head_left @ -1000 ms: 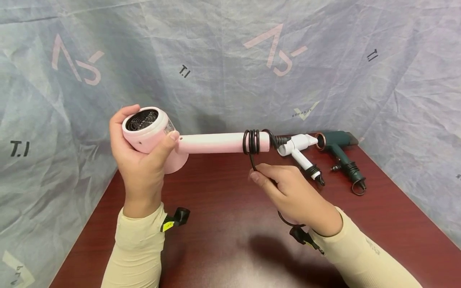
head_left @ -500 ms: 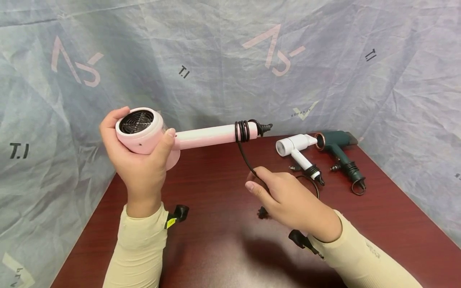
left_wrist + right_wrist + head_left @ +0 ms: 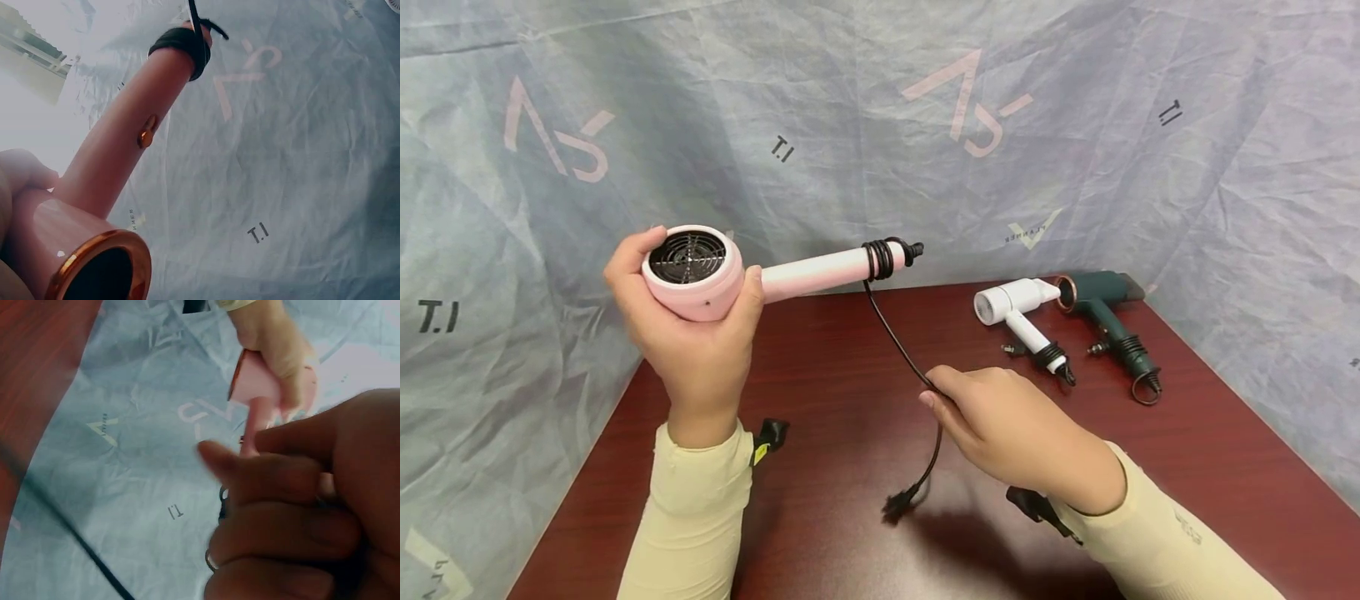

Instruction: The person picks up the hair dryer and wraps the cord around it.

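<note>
A pink hair dryer [image 3: 816, 273] is held up above the table, its handle pointing right and slightly up. My left hand [image 3: 692, 358] grips its round head around the dark rear grille. Several turns of black cord [image 3: 878, 260] wrap the handle's far end. From there the cord slants down to my right hand [image 3: 1015, 425], which pinches it between thumb and curled fingers. Below that hand the free end hangs with its plug [image 3: 898, 504], somewhat blurred. The left wrist view shows the copper-rimmed outlet [image 3: 140, 262] and a copper-coloured button [image 3: 145, 137] on the handle.
On the dark red table [image 3: 820, 375], a white hair dryer [image 3: 1018, 304] and a dark green hair dryer [image 3: 1101, 300] lie at the back right, cords wound on their handles. A grey printed cloth [image 3: 850, 125] hangs behind the table and along its sides.
The pink hair dryer has turned, its handle end swinging left and up. The cord between handle and right hand has lengthened. The plug end has swung left into view beneath the right hand.
</note>
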Motion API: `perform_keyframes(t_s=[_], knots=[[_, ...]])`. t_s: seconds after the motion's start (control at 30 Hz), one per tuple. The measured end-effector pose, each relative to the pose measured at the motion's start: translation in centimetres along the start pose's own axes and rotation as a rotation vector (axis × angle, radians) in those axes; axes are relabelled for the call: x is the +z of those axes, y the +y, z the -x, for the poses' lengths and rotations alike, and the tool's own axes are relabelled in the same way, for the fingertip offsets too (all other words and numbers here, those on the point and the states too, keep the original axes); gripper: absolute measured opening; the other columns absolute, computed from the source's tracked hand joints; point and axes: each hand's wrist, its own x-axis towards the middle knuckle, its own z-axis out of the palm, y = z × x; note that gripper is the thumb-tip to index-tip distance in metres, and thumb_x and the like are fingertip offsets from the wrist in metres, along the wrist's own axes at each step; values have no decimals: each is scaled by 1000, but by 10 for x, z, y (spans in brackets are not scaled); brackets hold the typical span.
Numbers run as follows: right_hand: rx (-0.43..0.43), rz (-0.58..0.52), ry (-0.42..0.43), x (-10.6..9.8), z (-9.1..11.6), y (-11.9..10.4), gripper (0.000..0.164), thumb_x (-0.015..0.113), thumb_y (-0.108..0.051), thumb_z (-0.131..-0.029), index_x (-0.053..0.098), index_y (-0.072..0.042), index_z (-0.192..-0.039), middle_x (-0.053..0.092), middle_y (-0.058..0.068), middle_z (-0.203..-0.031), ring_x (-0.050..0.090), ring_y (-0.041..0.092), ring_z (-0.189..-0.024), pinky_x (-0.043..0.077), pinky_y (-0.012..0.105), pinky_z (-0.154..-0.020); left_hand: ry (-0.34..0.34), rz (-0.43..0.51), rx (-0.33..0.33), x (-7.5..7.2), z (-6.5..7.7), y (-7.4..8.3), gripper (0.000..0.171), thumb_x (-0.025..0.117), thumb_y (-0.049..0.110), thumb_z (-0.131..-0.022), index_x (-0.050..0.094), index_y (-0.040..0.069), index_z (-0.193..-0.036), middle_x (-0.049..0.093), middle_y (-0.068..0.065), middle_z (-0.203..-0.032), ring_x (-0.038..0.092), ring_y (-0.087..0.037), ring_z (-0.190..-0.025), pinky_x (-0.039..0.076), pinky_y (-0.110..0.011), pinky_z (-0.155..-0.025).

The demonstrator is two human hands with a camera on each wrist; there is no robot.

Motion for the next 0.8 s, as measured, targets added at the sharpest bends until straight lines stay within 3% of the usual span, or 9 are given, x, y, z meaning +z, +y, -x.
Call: perform_keyframes(t_s=[0.2, 0.33, 0.47, 0.67, 0.8], knots=[[-141, -31, 167, -11, -2, 3, 10, 60, -22, -105, 61, -20, -96, 43, -16, -69, 39, -3, -59, 36, 16, -56, -108, -138, -9, -2, -1, -2, 60, 83, 2, -70, 59, 1, -125, 65, -4, -116, 61, -22, -114, 45, -35, -105], [-215, -65, 297, -20, -4, 9, 19, 55, -29, -108, 67, -16, -101, 55, -15, -78, 44, -3, -64, 40, 15, -61, -191, -178, 4, -2, -1, 1, 58, 80, 1, -71, 58, -5, -125, 66, -13, -113, 62, -22, -111, 47, -32, -101], [-269, -88, 425, -28, -6, 19, 32, 49, -35, -110, 72, -13, -103, 61, -13, -82, 47, -3, -67, 41, 15, -64, -292, -156, -1, -2, -1, 4, 62, 81, -3, -69, 56, -11, -125, 65, -20, -116, 62, -22, -110, 47, -31, -101], [-273, -83, 515, -33, -9, 29, 36, 49, -35, -110, 73, -9, -102, 59, -10, -79, 46, -1, -69, 40, 16, -67, -496, -75, -19, -6, -1, 7, 66, 85, -6, -65, 56, -11, -124, 68, -21, -112, 63, -20, -105, 48, -27, -98], [-269, -92, 578, -33, -10, 32, 36, 52, -34, -109, 73, -6, -101, 57, -6, -75, 45, 0, -67, 39, 17, -66, -560, 18, -75, -9, -1, 7, 69, 86, -7, -64, 55, -10, -126, 69, -15, -112, 64, -20, -105, 50, -28, -98]])
